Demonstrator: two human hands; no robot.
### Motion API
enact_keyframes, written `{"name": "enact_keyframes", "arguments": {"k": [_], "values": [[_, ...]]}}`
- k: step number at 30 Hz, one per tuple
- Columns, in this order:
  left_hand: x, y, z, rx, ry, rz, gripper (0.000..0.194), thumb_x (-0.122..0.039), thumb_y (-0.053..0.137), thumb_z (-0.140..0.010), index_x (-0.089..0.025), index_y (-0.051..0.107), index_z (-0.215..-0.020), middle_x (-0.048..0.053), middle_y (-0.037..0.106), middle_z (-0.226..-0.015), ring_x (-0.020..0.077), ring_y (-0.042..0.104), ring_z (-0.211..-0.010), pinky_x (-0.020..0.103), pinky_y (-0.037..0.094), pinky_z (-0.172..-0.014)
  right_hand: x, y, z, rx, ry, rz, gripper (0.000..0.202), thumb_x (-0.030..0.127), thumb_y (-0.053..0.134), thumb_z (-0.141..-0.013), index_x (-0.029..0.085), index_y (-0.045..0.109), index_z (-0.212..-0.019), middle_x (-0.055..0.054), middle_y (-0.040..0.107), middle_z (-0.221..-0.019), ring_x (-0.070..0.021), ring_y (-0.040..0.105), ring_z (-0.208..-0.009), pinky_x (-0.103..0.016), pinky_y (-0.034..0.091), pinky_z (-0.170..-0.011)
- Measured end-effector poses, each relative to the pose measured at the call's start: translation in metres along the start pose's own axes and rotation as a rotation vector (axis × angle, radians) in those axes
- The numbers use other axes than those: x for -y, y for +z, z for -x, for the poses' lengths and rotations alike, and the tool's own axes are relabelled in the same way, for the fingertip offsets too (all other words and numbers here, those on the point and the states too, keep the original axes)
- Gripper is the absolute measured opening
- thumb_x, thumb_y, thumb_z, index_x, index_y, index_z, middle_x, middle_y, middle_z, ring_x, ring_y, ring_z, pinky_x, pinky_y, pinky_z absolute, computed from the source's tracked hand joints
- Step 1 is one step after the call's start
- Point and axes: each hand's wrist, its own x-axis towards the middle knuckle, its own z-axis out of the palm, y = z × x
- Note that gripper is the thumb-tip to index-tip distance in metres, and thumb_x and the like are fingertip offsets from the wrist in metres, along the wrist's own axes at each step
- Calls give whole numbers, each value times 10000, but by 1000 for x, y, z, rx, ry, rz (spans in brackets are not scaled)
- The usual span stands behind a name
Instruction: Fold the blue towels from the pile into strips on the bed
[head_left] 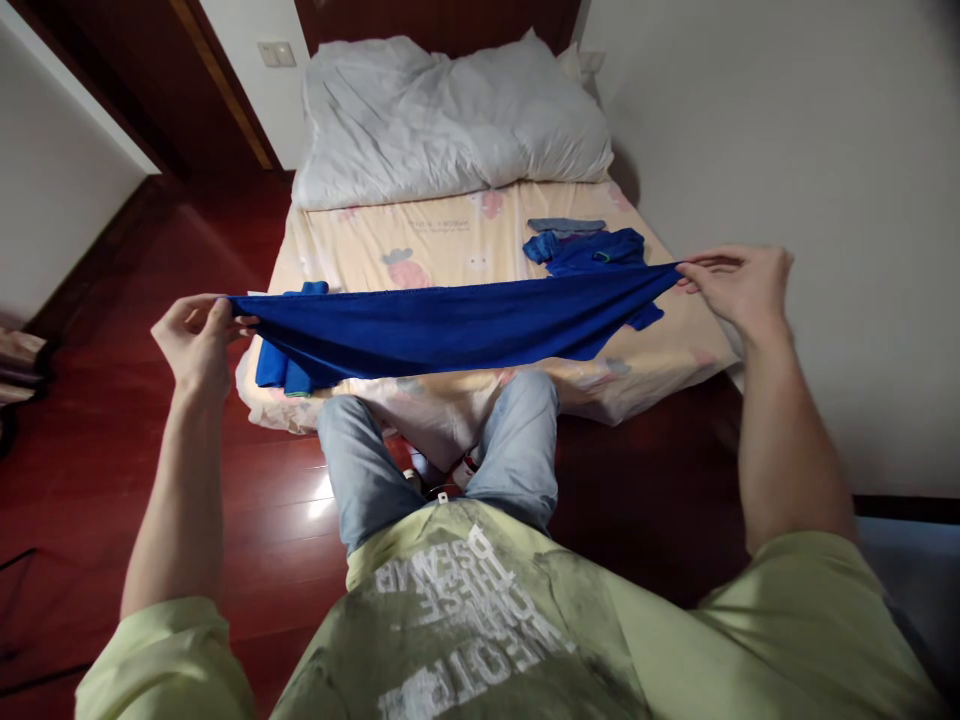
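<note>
A long piece of blue cloth (442, 330), probably a garment, is stretched sideways between my two hands above the near part of the bed. My left hand (199, 335) pinches its left end, and my right hand (739, 285) pinches the right end. The upper edge is pulled nearly straight while the lower part hangs loose; its exact kind I cannot make out. Partly behind the cloth on the left lie folded blue clothes (283, 370). At the right, a crumpled pile of blue clothes (600, 248) rests on the sheet, with a grey-blue folded piece (566, 226) beside it.
The bed has a yellow printed sheet (442, 250) and a bulky white quilt (450, 120) heaped at its head. A white wall (787, 150) runs along the right. Dark red floor (187, 260) and a brown door (172, 80) are on the left.
</note>
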Motion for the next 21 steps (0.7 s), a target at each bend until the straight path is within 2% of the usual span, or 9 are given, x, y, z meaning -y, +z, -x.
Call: {"name": "enact_keyframes", "arguments": {"k": [7, 14, 18, 21], "values": [[4, 6, -9, 63, -38, 57, 123, -153, 749, -866, -72, 667, -908, 42, 681, -708, 143, 683, -542, 415, 681, -725, 11, -1, -2, -24, 10, 50, 94, 129, 817, -844, 88, 780, -920, -122, 767, -796, -150, 710, -682, -353, 615, -775], [7, 18, -25, 100, -118, 69, 154, -142, 788, -853, -55, 669, -899, 68, 707, -722, 144, 703, -574, 372, 678, -725, 2, 7, -18, -8, 22, 49, 117, 141, 808, -843, 71, 786, -935, -124, 769, -782, -144, 709, -674, -336, 602, -738], [23, 39, -49, 189, -178, 65, 151, -124, 786, -863, -54, 658, -902, 77, 716, -752, 165, 737, -663, 397, 677, -771, -19, 29, -49, 0, 28, 72, 100, 158, 832, -828, 97, 770, -877, -96, 754, -728, -137, 700, -648, -288, 579, -684], [40, 68, -76, 200, -208, 54, 87, -53, 724, -890, -53, 640, -870, 66, 693, -726, 164, 730, -672, 432, 665, -810, -34, 56, -79, 19, 72, 109, 53, 121, 789, -862, 97, 743, -875, -98, 756, -747, -117, 684, -650, -267, 555, -686]]}}
